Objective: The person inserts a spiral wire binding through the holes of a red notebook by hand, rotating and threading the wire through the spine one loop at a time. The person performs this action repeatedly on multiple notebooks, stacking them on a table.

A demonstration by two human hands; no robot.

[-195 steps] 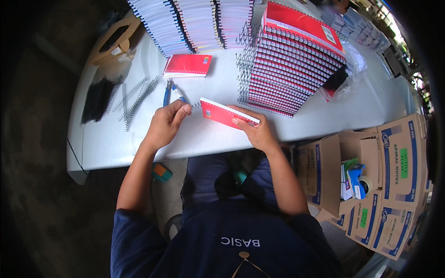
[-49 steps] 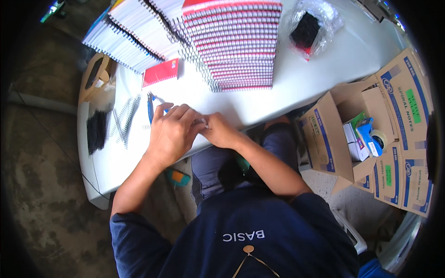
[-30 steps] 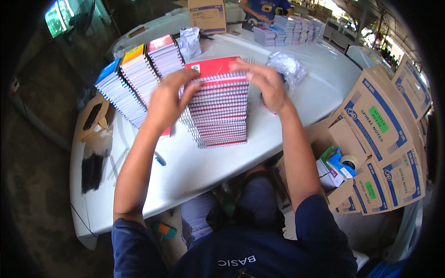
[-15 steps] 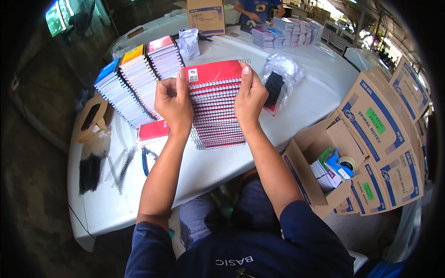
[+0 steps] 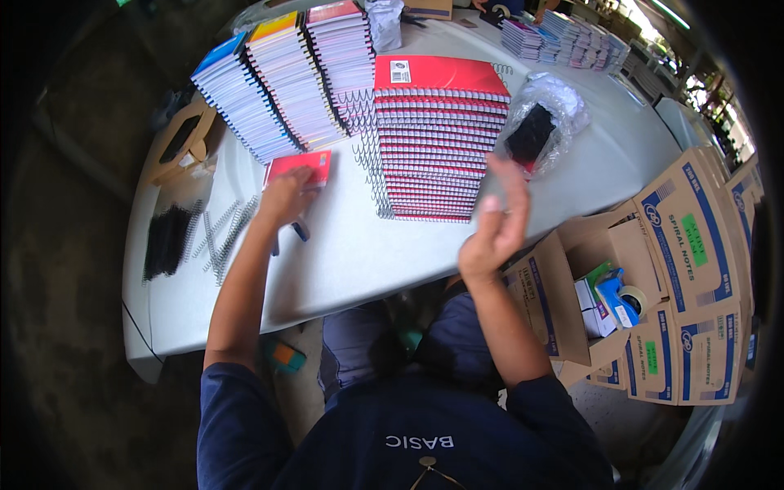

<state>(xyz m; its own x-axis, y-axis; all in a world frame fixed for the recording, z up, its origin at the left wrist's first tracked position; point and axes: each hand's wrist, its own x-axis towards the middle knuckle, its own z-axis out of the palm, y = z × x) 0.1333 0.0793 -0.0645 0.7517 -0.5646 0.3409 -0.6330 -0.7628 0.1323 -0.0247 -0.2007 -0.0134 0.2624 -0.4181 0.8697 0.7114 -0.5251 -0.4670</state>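
A tall stack of red spiral notebooks [image 5: 441, 135] stands on the white-covered table, with loose wire coils [image 5: 367, 147] jutting from its left side. My right hand [image 5: 495, 233] is open and raised just beside the stack's lower right, fingers apart and a little blurred, holding nothing. My left hand [image 5: 286, 198] reaches onto a separate red notebook [image 5: 314, 167] lying flat to the left; its fingers rest over the cover. Blue-handled pliers [image 5: 300, 230] lie partly hidden beneath that hand.
Taller notebook stacks with blue, yellow and red covers [image 5: 273, 28] stand at the back left. Black coils [image 5: 167, 245] and a small carton [image 5: 175, 143] lie left. Clear plastic wrap [image 5: 563, 106] is right. An open carton holds a tape dispenser [image 5: 616, 298]. A co-worker's hand [image 5: 539, 11] shows at the back.
Both hands have let go of the red notebook stack. The left moved down and left onto the flat red notebook; the right drew back toward me. The view has shifted.
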